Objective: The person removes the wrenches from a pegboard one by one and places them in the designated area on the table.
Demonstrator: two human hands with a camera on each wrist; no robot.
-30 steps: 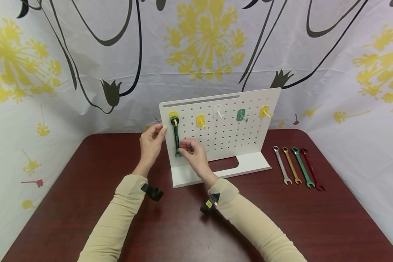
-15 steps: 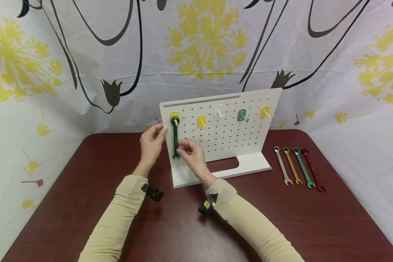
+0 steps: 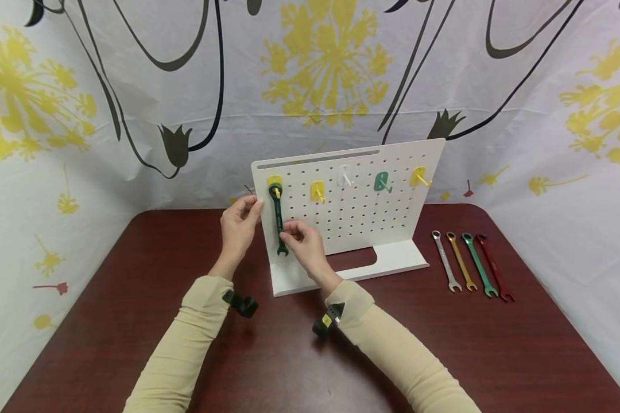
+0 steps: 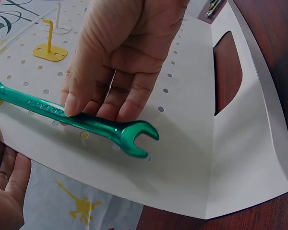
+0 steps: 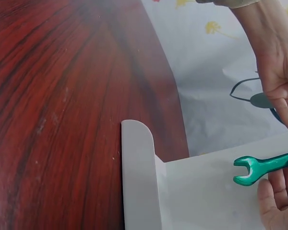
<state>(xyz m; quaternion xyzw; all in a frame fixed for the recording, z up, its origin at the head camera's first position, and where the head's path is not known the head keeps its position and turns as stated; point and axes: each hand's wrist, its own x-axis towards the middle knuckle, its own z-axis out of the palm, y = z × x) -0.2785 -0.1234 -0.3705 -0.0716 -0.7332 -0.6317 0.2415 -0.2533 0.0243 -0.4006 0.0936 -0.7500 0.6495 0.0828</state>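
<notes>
A green combination wrench (image 3: 278, 218) hangs at the white pegboard's left side, its ring end around a yellow hook (image 3: 274, 180). My right hand (image 3: 306, 244) pinches its shank; in the left wrist view the thumb lies on top and the fingers (image 4: 129, 96) are behind. The wrench's open end (image 5: 249, 171) points down, free of the hand. At the board's left edge, my left hand (image 3: 239, 225) grips the pegboard (image 3: 361, 212) between thumb and fingers. Only part of that hand (image 4: 7, 187) shows in the left wrist view.
Further right on the board are two yellow hooks (image 3: 317, 191), a clear hook (image 3: 344, 175) and a green hook (image 3: 382, 181). Silver (image 3: 446, 261), gold (image 3: 461, 261), green (image 3: 479, 264) and red wrenches (image 3: 493, 267) lie on the dark red table (image 3: 542, 344) right of the board.
The hanging wrench's lower end swung slightly left, then back to the right, and sits a little lower. My right hand shifted slightly left; my left hand stays on the board's edge.
</notes>
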